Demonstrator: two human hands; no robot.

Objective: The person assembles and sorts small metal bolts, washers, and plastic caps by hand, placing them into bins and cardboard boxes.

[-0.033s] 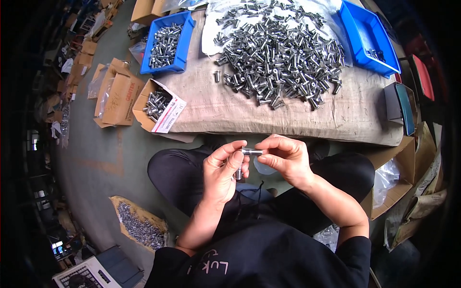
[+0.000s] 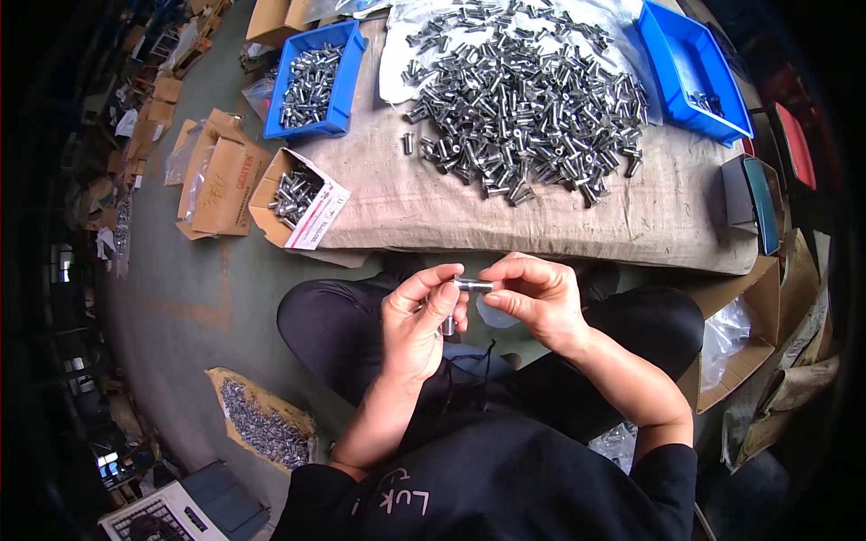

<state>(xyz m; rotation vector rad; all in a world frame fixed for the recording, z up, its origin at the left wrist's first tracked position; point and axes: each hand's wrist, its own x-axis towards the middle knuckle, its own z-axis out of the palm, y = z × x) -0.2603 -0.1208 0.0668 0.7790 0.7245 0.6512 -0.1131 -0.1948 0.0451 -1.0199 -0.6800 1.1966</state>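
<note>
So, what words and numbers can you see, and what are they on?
I'll say where writing is, without copying it.
Brown cardboard box: a reddish printed word, with dark scribbled marks.
White panel of the small carton: print, mostly too small to read.
Black shirt: pale lettering.
White boxy thing at lower left: a dark label, too small to read.
Held metal piece: no writing I can make out.

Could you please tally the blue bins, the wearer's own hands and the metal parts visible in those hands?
Blue bins: 2 (left bin, right bin)
Hands: 2 (left hand, right hand)
Held metal parts, visible: 2 (upper metal part, lower metal part)
Total: 6
</note>
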